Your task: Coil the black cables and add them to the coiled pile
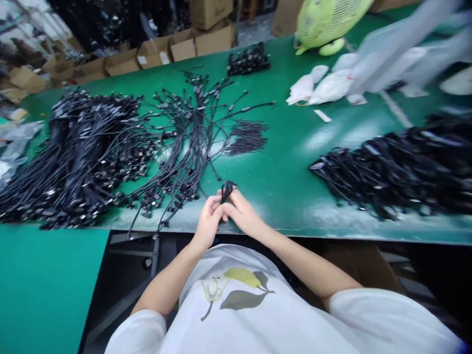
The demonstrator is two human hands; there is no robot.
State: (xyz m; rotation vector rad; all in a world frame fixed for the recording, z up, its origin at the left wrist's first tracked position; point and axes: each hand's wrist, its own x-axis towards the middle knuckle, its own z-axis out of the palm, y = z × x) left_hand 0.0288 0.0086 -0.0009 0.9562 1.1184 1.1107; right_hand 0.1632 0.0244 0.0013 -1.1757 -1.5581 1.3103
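Observation:
Close to the table's front edge, my left hand point(211, 216) and my right hand point(241, 212) meet, both closed around a coiled black cable point(227, 191). The cable's loop sticks up above my fingers; its lower part is hidden by them. Just beyond, to the left, lies a loose spread of black cables point(195, 128) with small connectors at their ends. Beside that spread is a small stack of short dark ties point(248, 137). Over to the right, a long heap of coiled black cables point(398, 167) covers the table.
A large pile of straight cables point(84, 152) fills the left of the green table point(283, 172). A black bundle point(249, 60) lies at the back. A green fan point(328, 22) and white plastic bags point(332, 86) stand back right. Cardboard boxes point(155, 51) line the far edge.

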